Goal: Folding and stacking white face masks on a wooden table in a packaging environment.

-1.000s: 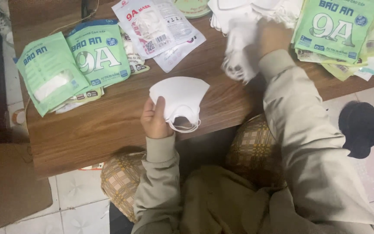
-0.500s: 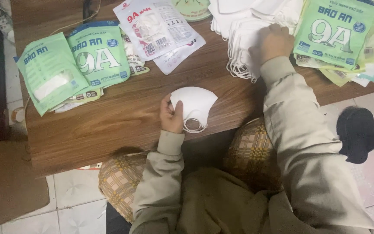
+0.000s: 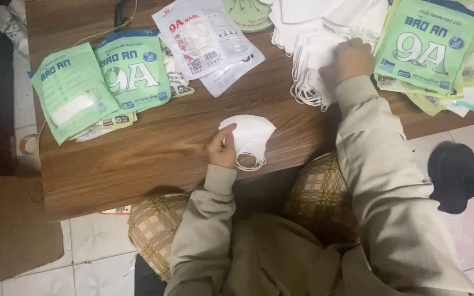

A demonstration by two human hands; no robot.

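Two hands work over a brown wooden table (image 3: 165, 148), and every place here is told from the single white face mask (image 3: 250, 134) lying folded near the table's near edge. The left hand (image 3: 223, 151) rests on that mask's left side, thumb and fingers closed on its edge, while the mask's white ear loops (image 3: 250, 163) hang out just below it on the wood. Up and to the right of the mask, the right hand (image 3: 349, 60) lies on a stack of white masks (image 3: 311, 71), its fingers curled down into the pile; whether they grip one cannot be told. Further right of the mask, beyond that stack, sits a heap of green packets (image 3: 429, 46). Up and to the left of the mask lie two more green packets (image 3: 102, 82), side by side and overlapping. Straight above the mask is a white packet with red print (image 3: 204, 35), lying on another white packet. Below the mask, off the table, the person's beige sleeves and checked trousers (image 3: 319, 197) fill the view, and down to the right a dark sock (image 3: 453, 175) rests on the tiled floor (image 3: 100, 252).
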